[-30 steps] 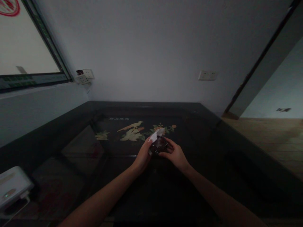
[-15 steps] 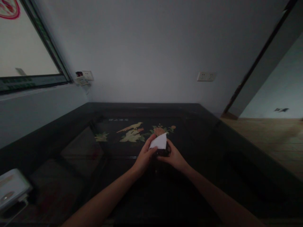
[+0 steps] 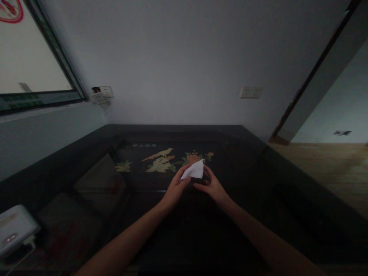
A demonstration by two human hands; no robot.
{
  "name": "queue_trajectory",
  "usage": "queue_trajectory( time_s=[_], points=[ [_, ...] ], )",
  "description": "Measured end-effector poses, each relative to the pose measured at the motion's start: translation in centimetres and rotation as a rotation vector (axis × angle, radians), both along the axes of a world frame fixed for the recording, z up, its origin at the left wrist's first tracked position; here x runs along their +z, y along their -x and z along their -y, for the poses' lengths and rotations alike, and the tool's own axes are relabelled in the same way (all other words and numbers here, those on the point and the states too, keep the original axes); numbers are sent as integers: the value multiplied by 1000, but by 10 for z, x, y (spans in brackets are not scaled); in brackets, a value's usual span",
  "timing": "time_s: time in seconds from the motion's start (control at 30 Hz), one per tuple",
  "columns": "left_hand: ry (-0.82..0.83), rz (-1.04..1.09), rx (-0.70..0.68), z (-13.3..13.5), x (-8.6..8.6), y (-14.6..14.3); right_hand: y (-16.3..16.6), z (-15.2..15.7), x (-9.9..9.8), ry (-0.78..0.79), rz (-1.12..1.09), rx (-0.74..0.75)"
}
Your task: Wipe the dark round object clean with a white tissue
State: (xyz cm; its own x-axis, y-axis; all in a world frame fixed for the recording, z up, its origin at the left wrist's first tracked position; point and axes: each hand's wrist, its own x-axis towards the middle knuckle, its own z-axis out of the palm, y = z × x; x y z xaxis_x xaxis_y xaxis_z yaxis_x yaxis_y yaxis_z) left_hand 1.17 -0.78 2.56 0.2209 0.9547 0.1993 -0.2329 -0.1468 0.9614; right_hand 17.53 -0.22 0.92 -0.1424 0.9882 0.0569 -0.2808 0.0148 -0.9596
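Note:
My left hand [image 3: 174,188] and my right hand [image 3: 213,186] meet over the middle of a dark glossy table [image 3: 86,165]. Between them they hold a small dark rounded object [image 3: 198,181], mostly hidden. A white piece of paper or tissue [image 3: 194,171] lies spread over its top, pinched by my left fingers at its left edge. My right fingers curl round the object's right side. Behind the hands the tabletop bears a painted bird and flowers [image 3: 161,160].
A white box-like device [image 3: 14,230] with a cable sits at the table's near left corner. A window [image 3: 28,57] fills the left wall, with sockets [image 3: 102,94] beside it and another socket [image 3: 251,92] on the back wall. A wooden floor [image 3: 330,168] lies right.
The white paper was crumpled on top of the dark object; now it is unfolded flat over it and covers most of it. Both hands stayed in place, closing in slightly.

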Motion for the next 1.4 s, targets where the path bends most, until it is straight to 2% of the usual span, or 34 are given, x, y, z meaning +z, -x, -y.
queue_trajectory(
  time_s=[0.2,0.3,0.43,0.6,0.7,0.83,0.97,1.1,1.27,1.4],
  points=[
    [41,-23,83,-5,-5,1,3,4,9,97,-194,60],
    [-2,-40,103,-6,-6,0,4,5,14,115,-322,84],
    [-176,-217,85,1,-5,-1,2,0,9,135,-341,101],
    [-553,-530,-58,14,-6,-1,3,-7,-5,123,-350,48],
    [-721,-671,-100,19,-8,-1,6,-4,-2,145,-384,28],
    [-833,-783,-108,23,-8,-3,11,3,6,163,-339,37],
    [-842,-839,-67,23,-8,-5,15,5,0,158,-286,71],
    [-795,-802,-49,20,-6,-4,19,6,-7,121,-292,98],
    [-732,-704,-31,14,-3,-2,17,12,1,122,-305,148],
    [-694,-713,-22,12,-5,-2,11,13,8,125,-287,102]
  ],
)
